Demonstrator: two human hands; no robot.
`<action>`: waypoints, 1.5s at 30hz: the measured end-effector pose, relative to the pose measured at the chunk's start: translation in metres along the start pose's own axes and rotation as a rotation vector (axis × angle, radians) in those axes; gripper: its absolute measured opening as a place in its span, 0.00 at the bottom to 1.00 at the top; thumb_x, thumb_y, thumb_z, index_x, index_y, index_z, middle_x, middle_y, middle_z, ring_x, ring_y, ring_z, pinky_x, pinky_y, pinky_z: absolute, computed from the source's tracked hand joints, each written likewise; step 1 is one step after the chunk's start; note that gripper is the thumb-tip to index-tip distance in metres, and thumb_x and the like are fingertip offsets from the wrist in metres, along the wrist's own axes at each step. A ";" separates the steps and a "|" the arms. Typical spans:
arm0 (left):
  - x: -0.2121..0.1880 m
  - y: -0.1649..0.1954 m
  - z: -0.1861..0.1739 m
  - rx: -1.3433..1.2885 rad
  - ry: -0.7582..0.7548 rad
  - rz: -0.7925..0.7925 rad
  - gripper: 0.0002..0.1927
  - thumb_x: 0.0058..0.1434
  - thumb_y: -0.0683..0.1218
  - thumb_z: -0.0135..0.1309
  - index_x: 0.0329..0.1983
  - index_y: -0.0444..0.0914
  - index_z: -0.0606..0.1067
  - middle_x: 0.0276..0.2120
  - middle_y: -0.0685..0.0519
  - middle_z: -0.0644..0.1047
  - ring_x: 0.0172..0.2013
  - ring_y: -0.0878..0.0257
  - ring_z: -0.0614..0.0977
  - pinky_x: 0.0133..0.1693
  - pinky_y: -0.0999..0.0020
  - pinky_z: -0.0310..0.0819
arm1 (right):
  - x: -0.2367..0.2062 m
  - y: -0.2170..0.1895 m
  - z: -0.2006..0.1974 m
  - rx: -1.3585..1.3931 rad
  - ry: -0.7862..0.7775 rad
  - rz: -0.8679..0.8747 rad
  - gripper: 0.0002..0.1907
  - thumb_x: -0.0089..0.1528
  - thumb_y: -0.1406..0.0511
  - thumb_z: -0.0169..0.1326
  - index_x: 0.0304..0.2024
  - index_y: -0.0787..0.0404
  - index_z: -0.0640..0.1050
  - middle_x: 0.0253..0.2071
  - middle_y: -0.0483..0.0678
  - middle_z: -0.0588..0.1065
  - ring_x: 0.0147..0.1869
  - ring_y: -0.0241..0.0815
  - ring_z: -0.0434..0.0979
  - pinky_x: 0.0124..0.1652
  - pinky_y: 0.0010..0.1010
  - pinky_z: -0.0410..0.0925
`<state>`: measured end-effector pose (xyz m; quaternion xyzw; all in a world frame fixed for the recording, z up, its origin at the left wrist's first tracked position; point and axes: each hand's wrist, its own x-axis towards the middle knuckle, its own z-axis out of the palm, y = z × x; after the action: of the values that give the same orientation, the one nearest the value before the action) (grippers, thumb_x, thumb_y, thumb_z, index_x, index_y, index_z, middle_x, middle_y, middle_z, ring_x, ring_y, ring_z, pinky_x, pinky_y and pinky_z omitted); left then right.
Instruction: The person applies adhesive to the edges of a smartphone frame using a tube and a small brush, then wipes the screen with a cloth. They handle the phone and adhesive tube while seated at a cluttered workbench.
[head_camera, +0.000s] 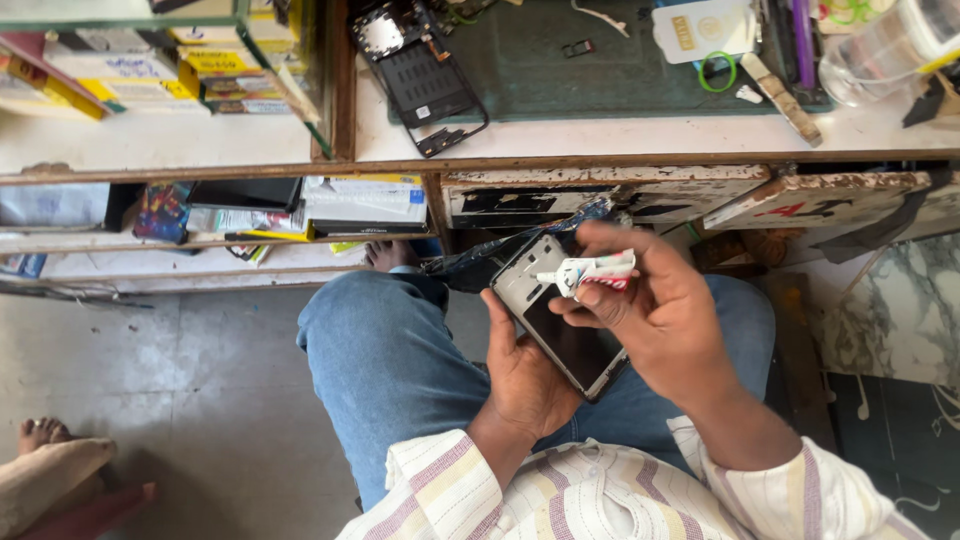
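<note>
The phone (560, 315), thin, stiff and likely fragile at its glass, lies over the lap below the bench (640, 140) edge, cradled by its edges in the left hand (520, 375) while the right hand (650, 310) pinches a small tube (595, 272) above it.

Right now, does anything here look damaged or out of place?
Yes. The drawer fronts under the counter have badly peeling, chipped paint. A stripped phone frame lies askew, hanging past the mat onto bare counter. The phone in the left hand looks intact; the right hand holds a small tube over it.
</note>
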<state>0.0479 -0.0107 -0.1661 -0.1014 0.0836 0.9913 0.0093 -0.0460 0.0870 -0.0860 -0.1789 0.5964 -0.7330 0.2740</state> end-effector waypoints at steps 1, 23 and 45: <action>0.001 0.000 -0.002 -0.002 0.012 -0.015 0.55 0.60 0.83 0.20 0.73 0.39 0.61 0.66 0.48 0.68 0.69 0.55 0.68 0.70 0.55 0.59 | 0.000 0.002 0.004 -0.054 -0.017 -0.047 0.22 0.64 0.72 0.57 0.60 0.66 0.72 0.50 0.49 0.73 0.51 0.42 0.84 0.50 0.33 0.80; 0.000 0.006 0.005 0.054 0.052 0.020 0.55 0.57 0.83 0.21 0.76 0.46 0.59 0.65 0.52 0.68 0.66 0.58 0.69 0.65 0.56 0.65 | 0.005 0.018 0.022 -0.457 0.029 -0.315 0.12 0.60 0.73 0.64 0.46 0.68 0.80 0.48 0.52 0.79 0.51 0.38 0.83 0.47 0.23 0.80; 0.005 -0.004 -0.014 0.045 0.118 0.030 0.54 0.57 0.83 0.23 0.72 0.44 0.62 0.62 0.49 0.71 0.63 0.57 0.73 0.63 0.58 0.70 | 0.007 0.005 0.024 -0.701 -0.023 -0.536 0.11 0.59 0.71 0.67 0.43 0.67 0.81 0.38 0.50 0.80 0.41 0.36 0.82 0.50 0.28 0.74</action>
<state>0.0456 -0.0091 -0.1815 -0.1583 0.1076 0.9815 -0.0081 -0.0360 0.0637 -0.0860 -0.4175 0.7385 -0.5295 0.0037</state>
